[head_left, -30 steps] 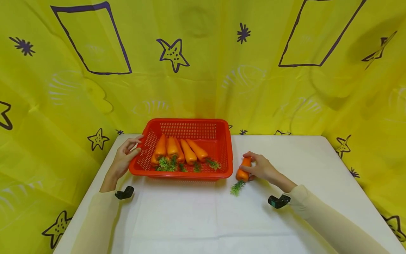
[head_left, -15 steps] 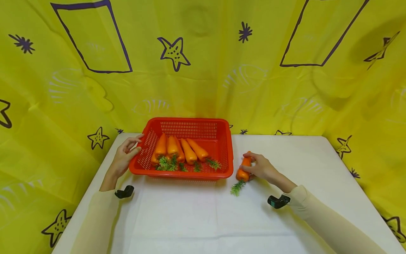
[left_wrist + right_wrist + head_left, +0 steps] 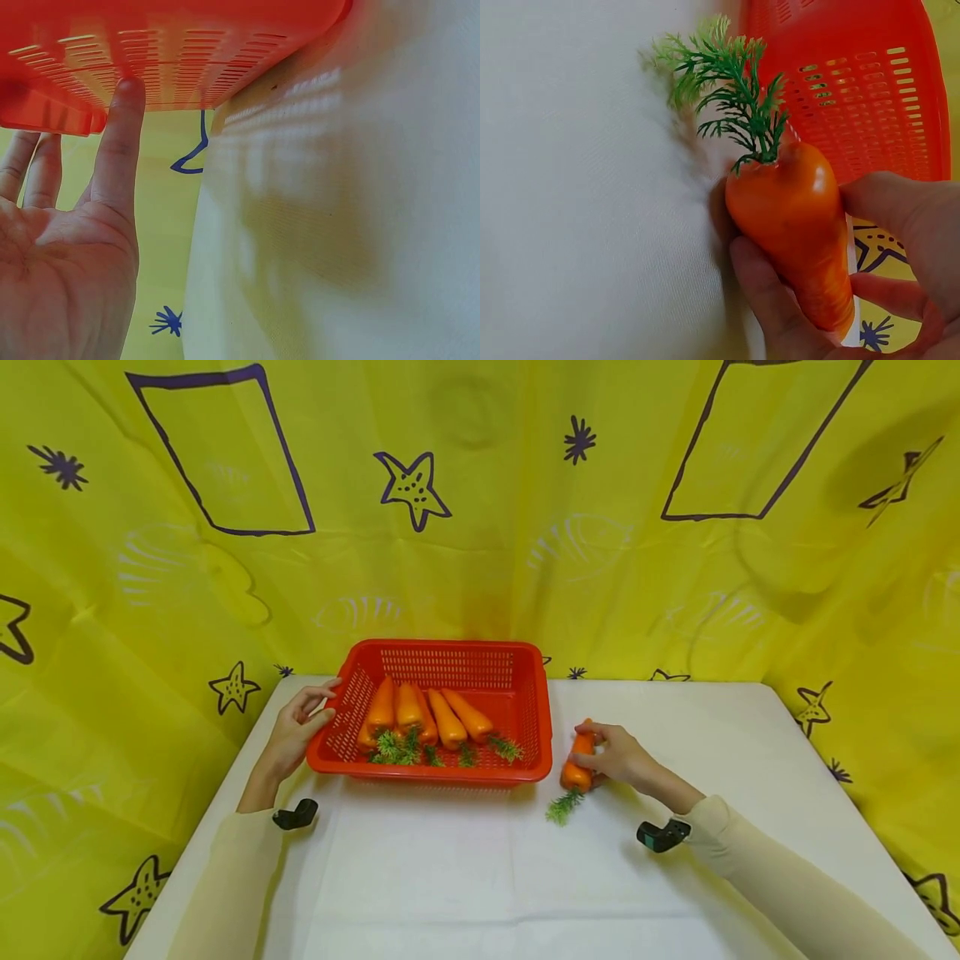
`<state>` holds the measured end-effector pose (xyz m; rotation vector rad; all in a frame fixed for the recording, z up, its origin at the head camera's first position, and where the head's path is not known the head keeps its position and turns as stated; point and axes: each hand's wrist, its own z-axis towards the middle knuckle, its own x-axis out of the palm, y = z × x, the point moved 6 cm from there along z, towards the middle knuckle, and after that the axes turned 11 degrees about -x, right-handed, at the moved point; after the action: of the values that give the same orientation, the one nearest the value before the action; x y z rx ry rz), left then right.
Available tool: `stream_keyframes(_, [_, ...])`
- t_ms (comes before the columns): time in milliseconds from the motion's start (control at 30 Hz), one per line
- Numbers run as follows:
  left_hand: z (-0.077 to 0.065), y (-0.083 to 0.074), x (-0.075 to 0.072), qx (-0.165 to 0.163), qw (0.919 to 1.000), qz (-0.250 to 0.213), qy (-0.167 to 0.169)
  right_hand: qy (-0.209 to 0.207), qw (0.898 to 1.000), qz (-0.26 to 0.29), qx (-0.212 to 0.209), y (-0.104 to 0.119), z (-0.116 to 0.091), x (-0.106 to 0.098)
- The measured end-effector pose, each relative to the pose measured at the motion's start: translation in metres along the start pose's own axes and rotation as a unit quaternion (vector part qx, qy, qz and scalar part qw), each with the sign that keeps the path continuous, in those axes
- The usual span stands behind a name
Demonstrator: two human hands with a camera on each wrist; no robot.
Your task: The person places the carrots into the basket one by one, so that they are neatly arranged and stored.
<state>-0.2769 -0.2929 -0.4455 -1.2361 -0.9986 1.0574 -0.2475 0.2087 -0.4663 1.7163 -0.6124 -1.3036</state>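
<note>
On the table's right half, my right hand grips an orange toy carrot with green leaves. The right wrist view shows thumb and fingers around the carrot, its leafy end free and pointing away from the palm. Left of it stands a red plastic basket with slotted walls. Several more carrots lie inside, mostly in its left and middle part. My left hand touches the basket's left side. In the left wrist view, its fingers are fairly straight against the slotted wall, under the rim.
A white cloth-covered table bears the basket and the held carrot. Yellow curtain with purple stars hangs close behind the table and along both sides. A black camera sits at each wrist, such as the right wrist camera.
Almost nothing differs. The right hand and its carrot stay beside the basket with only a very slight shift, and the left hand keeps its place on the basket.
</note>
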Motion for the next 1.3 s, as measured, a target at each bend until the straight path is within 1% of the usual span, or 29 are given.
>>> stream_keyframes(200, [0.000, 0.001, 0.000, 0.002, 1.0000, 0.008, 0.001, 0.024, 1.000, -0.012, -0.012, 0.006, -0.003, -0.007])
stream_keyframes(300, [0.000, 0.002, -0.001, -0.003, 0.9999, 0.008, -0.006, 0.038, 0.999, 0.003, -0.029, 0.012, -0.006, -0.013])
stream_keyframes(400, [0.000, 0.001, -0.001, -0.008, 0.9999, 0.010, -0.011, 0.052, 0.997, 0.024, -0.052, 0.020, -0.010, -0.022])
stream_keyframes(467, [0.000, 0.000, 0.000, -0.009, 0.9998, 0.009, -0.012, 0.057, 0.996, 0.027, -0.067, 0.026, -0.013, -0.028])
stream_keyframes(633, [-0.001, -0.001, 0.001, -0.006, 0.9999, 0.005, -0.007, 0.061, 0.994, 0.028, -0.083, 0.040, -0.022, -0.046])
stream_keyframes(833, [-0.002, -0.001, 0.001, 0.003, 1.0000, 0.007, -0.002, 0.053, 0.993, 0.020, -0.107, 0.055, -0.032, -0.066])
stream_keyframes(1100, [-0.004, -0.001, 0.002, -0.009, 0.9997, 0.017, -0.011, 0.023, 0.989, 0.004, -0.148, 0.076, -0.043, -0.092])
stream_keyframes(1200, [-0.004, -0.001, 0.002, -0.011, 0.9997, 0.016, -0.012, 0.013, 0.988, 0.007, -0.152, 0.082, -0.046, -0.099])
stream_keyframes(1300, [-0.003, -0.001, 0.002, -0.009, 0.9998, 0.016, -0.010, 0.009, 0.987, 0.016, -0.159, 0.084, -0.049, -0.101])
